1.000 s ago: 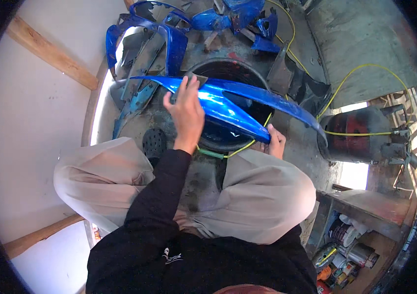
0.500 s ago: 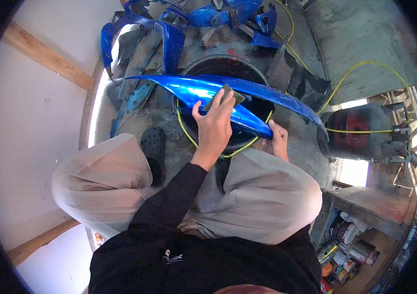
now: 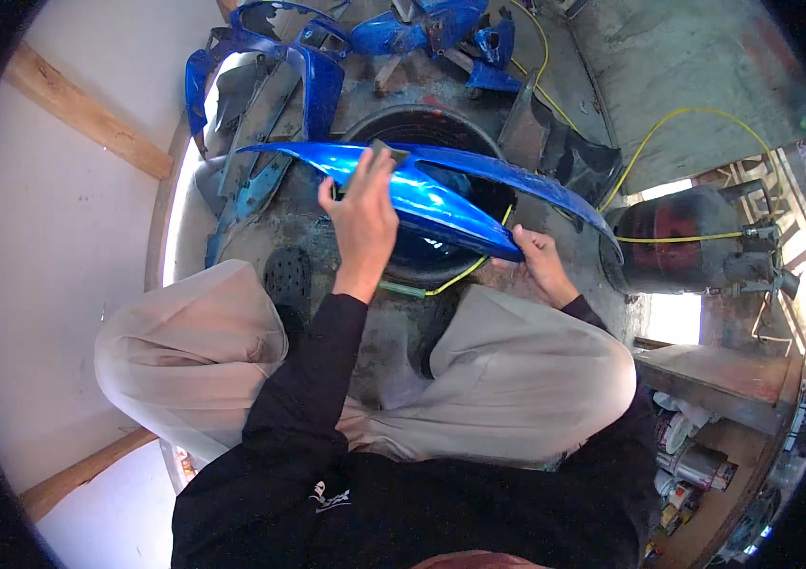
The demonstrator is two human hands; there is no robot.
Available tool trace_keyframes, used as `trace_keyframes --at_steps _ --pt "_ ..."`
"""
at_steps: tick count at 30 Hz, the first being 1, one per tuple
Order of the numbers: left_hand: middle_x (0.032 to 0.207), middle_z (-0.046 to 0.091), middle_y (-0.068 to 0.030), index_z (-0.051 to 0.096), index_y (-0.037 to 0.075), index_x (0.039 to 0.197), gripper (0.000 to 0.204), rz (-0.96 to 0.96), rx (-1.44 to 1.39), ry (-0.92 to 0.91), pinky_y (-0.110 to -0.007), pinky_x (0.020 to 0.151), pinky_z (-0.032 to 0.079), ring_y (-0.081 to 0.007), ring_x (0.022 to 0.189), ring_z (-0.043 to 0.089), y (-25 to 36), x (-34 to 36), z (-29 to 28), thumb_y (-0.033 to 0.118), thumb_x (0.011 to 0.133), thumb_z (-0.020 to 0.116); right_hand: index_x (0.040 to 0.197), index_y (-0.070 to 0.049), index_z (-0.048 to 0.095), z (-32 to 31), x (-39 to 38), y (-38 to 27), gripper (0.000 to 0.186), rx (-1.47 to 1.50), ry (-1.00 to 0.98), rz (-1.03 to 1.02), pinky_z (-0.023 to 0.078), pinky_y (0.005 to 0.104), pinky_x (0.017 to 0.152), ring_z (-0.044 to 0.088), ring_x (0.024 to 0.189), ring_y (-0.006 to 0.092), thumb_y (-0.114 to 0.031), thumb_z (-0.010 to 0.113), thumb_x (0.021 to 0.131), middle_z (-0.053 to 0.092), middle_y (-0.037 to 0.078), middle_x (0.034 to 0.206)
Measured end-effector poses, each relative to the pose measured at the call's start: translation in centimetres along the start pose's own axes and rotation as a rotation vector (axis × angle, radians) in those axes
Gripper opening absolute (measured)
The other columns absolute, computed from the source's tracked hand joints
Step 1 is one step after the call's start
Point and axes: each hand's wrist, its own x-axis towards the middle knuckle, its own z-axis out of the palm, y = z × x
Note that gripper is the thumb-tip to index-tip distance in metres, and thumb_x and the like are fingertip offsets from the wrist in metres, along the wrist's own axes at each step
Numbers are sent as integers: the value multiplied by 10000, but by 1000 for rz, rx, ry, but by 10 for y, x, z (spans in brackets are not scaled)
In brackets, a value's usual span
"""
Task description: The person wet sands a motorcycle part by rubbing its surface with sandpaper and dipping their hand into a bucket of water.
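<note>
A glossy blue fairing panel [image 3: 422, 195], long and pointed with a second narrow arm at the right, lies across the black tub [image 3: 484, 130] in front of me. My left hand [image 3: 365, 223] presses a small olive-grey piece of sandpaper [image 3: 387, 152] against the panel's upper edge, left of its middle. Its fingers are extended over the sheet, with the thumb apart at the near side. My right hand [image 3: 540, 262] pinches the panel's right lower tip between thumb and fingers. Dark liquid shows in part of the tub below the panel.
Several more blue panels [image 3: 322, 90] lie at the far side. Dark plastic parts [image 3: 574, 152] rest right of the tub. A yellow hose [image 3: 683, 111] runs to a black-and-red tank [image 3: 673, 242]. Low at the right stands a wooden shelf [image 3: 721, 370] with cans; a white wall [image 3: 62, 237] is left.
My left hand has slid the sandpaper leftward and up along the panel, from its middle toward the left. The right hand keeps its hold on the tip. The view has shifted slightly.
</note>
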Motion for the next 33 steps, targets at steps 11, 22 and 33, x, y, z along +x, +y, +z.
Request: trace_keyframes --at_steps 11,22,33 --pt "1398 677 -73 685 76 1270 278 -55 23 61 -584 1111 282 -257 1383 565 -8 11 -9 114 1012 588 930 -39 680 6 22 -69 378 -824 -330 115 454 305 653 533 727 81 -383 618 1072 611 -20 798" --pt "1452 648 -78 627 123 1421 404 -8 113 -48 -541 1118 261 -203 1400 563 9 4 -5 90 1034 516 962 13 599 11 7 -38 381 -1036 -257 -256 469 515 667 638 740 481 -349 578 1079 635 279 785" --pt "1474 632 -76 630 115 1418 385 23 130 -76 -558 1125 249 -199 1388 572 9 5 -7 131 1050 519 964 45 660 14 12 -38 511 -1090 -292 -268 516 493 654 690 695 418 -444 561 1075 652 261 736"
